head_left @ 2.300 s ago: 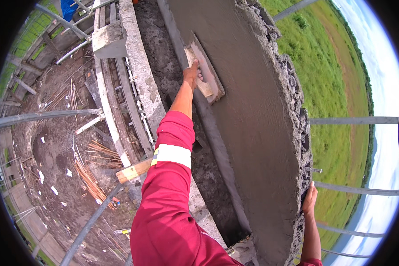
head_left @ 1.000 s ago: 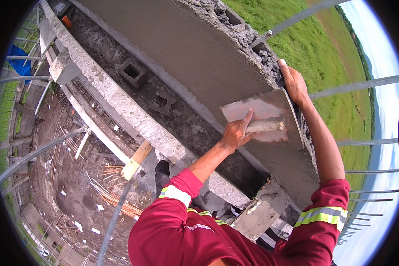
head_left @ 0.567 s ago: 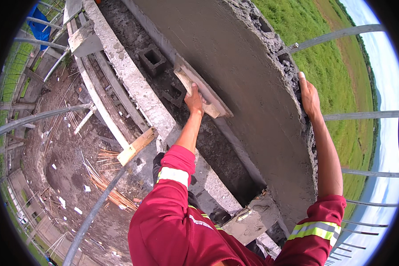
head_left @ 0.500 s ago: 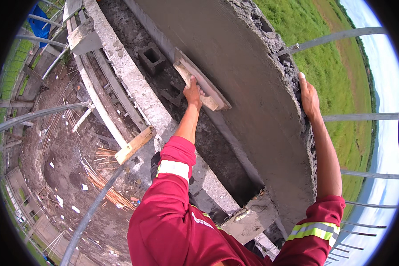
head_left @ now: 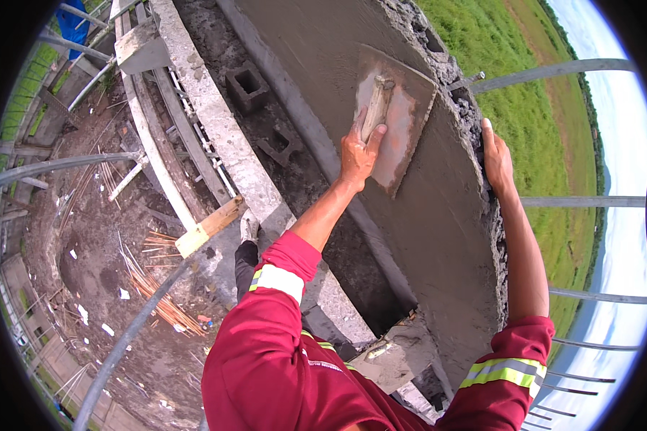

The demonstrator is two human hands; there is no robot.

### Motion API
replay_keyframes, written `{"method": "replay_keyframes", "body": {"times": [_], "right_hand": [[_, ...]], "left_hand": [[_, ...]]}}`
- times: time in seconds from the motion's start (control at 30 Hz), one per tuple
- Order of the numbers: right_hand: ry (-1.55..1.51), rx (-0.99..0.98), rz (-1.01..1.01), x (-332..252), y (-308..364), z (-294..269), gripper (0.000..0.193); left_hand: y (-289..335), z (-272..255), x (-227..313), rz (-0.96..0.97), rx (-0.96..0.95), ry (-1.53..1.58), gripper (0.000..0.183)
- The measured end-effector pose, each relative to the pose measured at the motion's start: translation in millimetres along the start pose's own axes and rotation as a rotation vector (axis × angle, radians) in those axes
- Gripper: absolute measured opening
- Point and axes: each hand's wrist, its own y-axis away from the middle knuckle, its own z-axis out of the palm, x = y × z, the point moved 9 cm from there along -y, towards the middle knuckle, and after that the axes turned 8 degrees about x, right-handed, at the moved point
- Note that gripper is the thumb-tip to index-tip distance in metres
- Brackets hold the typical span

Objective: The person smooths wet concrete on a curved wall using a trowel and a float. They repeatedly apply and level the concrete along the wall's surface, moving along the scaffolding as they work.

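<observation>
My left hand [head_left: 359, 154] is closed around the wooden handle of a plastering float [head_left: 404, 154]. The float's broad, mortar-stained plate lies against the smooth wet grey plaster of a wall [head_left: 446, 230], close to its upper right edge. My right hand [head_left: 497, 161] rests on the wall's rough, broken edge, with a finger stretched out along it. Nothing loose shows in that hand, though some of its fingers are partly hidden by the edge.
Left of the wall, hollow concrete blocks [head_left: 246, 87] lie in a trench beside a concrete beam [head_left: 226, 133]. Metal poles [head_left: 129, 352] cross at left; others stick out at right over grass [head_left: 553, 144]. Far below left are a pile of thin rods [head_left: 162, 302] and scattered debris. A board end [head_left: 208, 226] juts near my foot.
My left hand has moved the float up and right across the plaster, from the wall's left edge toward its rough edge. The float has turned, showing its broad back. My right hand stays put.
</observation>
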Motion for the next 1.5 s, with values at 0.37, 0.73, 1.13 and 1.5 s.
{"method": "replay_keyframes", "body": {"times": [0.37,0.73,1.13,1.5], "right_hand": [[-0.047,0.010,-0.042,-3.4,1.1,-0.9,0.085],[-0.151,-0.243,0.094,6.9,2.8,12.2,0.084],[-0.187,-0.347,0.063,15.8,-2.4,25.1,0.085],[-0.267,-0.327,-0.006,9.1,-4.4,25.4,0.096]], "left_hand": [[139.4,5.5,28.0,0.504,-0.397,-0.164,0.074],[-212.4,-87.9,31.0,0.184,0.112,-0.210,0.058],[-14.5,10.2,38.2,0.308,-0.067,-0.195,0.079],[258.3,88.8,21.3,0.400,-0.468,-0.239,0.090]]}}
